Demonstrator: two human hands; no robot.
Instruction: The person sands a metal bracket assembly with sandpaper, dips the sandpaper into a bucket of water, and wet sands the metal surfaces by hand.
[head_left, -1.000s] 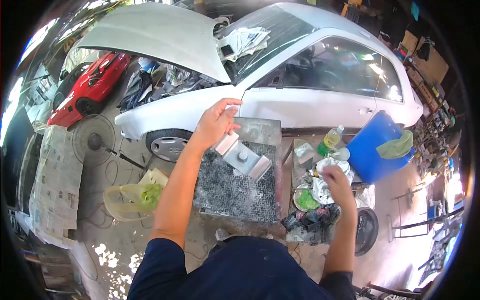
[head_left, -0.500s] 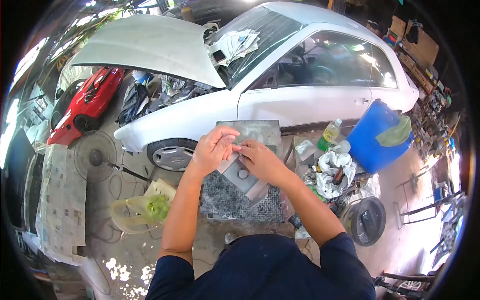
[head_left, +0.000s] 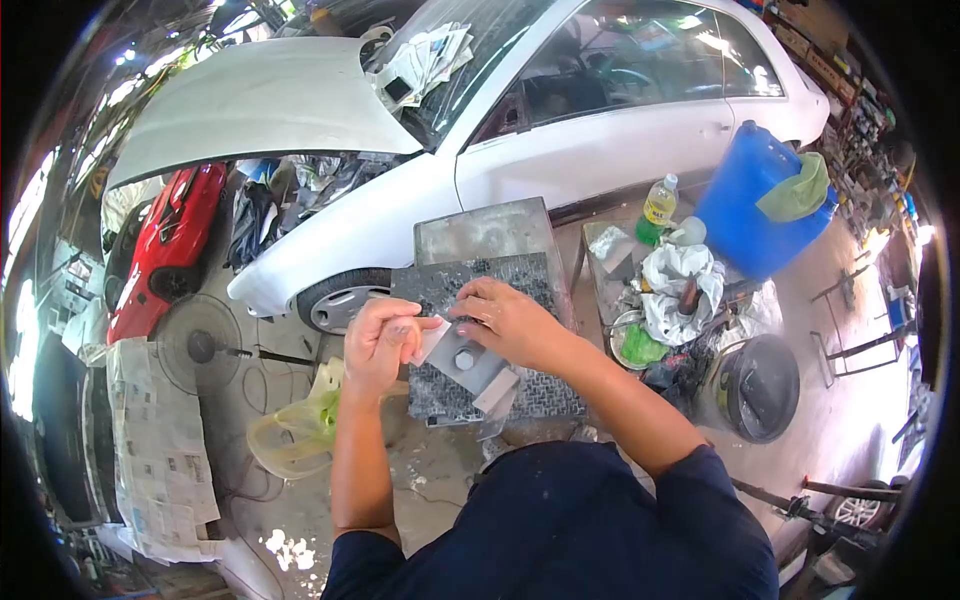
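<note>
Between my hands lies a grey flat rectangular plate with a round knob [head_left: 464, 358], set at a slant, with a pale strip [head_left: 434, 338] at its upper left end and a light-brown end piece [head_left: 496, 390] at its lower right. It is over the dark patterned board [head_left: 540, 300]. My left hand [head_left: 380, 342] has its fingers curled at the pale strip, closed on its edge. My right hand [head_left: 508, 322] is at the plate's upper edge, palm down, fingers bent and a little apart. Its fingertips are partly hidden.
A white car [head_left: 600, 150] with raised hood stands in front. To the right are a green-liquid bottle [head_left: 657, 210], a blue jerrycan [head_left: 765, 205], crumpled white cloth [head_left: 690, 280] and a black bucket [head_left: 760, 390]. A fan [head_left: 200, 345] and a pale plastic bag [head_left: 290, 435] are at left.
My hands have moved apart: the left went left and down, the right stayed near the plate's upper edge. The plate shows more fully between them. The whole view has shifted and tilted.
</note>
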